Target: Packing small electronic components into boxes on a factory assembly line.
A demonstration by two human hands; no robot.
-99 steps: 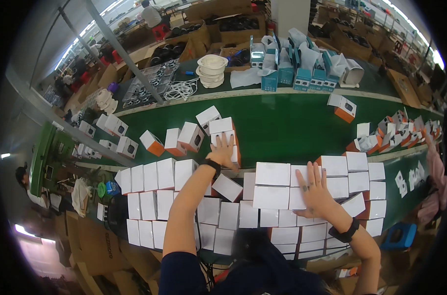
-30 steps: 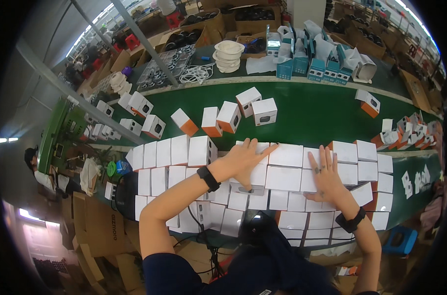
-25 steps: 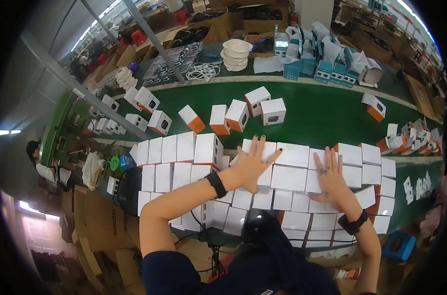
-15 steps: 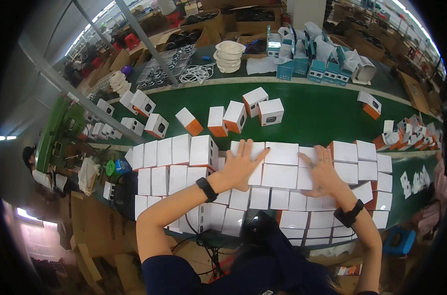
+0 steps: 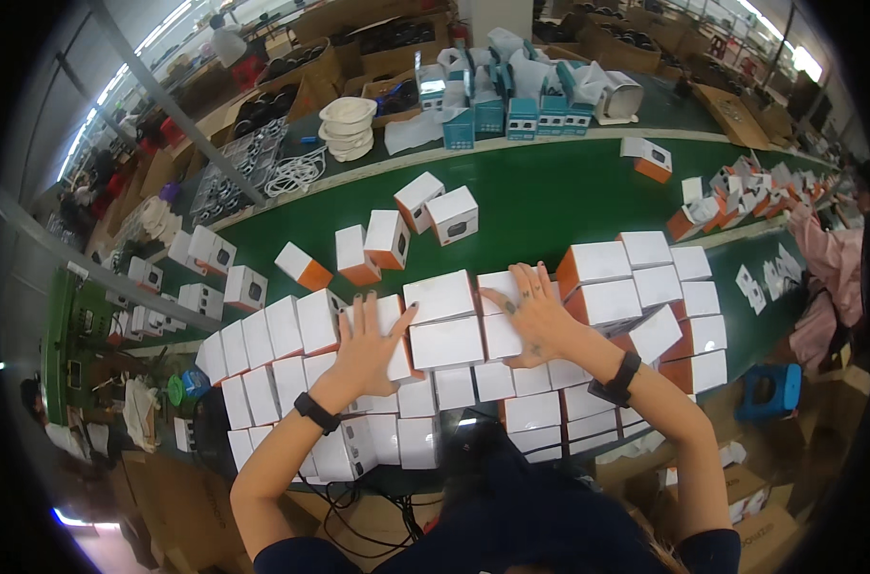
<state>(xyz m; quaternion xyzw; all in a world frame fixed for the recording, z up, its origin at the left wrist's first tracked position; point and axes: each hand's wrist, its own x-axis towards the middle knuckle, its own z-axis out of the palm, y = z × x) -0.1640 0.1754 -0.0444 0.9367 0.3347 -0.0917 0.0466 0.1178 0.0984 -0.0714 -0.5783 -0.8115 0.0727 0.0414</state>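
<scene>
Rows of small white boxes with orange sides fill the near part of the bench. My left hand [image 5: 366, 352] lies spread over a white box [image 5: 401, 359] left of the middle, its fingers pointing away from me. Open too, my right hand [image 5: 533, 320] rests with its fingers apart on a white box [image 5: 497, 283] to the right. Between the hands are a far white box [image 5: 440, 298] and a nearer white box [image 5: 446, 342], side by side in the group. My palms hide parts of the boxes below them.
Beyond the rows, loose boxes [image 5: 387, 239] stand on a green belt [image 5: 550, 191]. Teal boxes [image 5: 522, 119] and a stack of white trays [image 5: 347, 129] are behind it. At right, a person in pink sleeves [image 5: 817, 230] is near more boxes. A blue stool [image 5: 770, 390] stands below.
The view has shifted, so the scene appears farther left. The boxes under my hands have slid left, closing the gap at the left rows and opening one at the right rows.
</scene>
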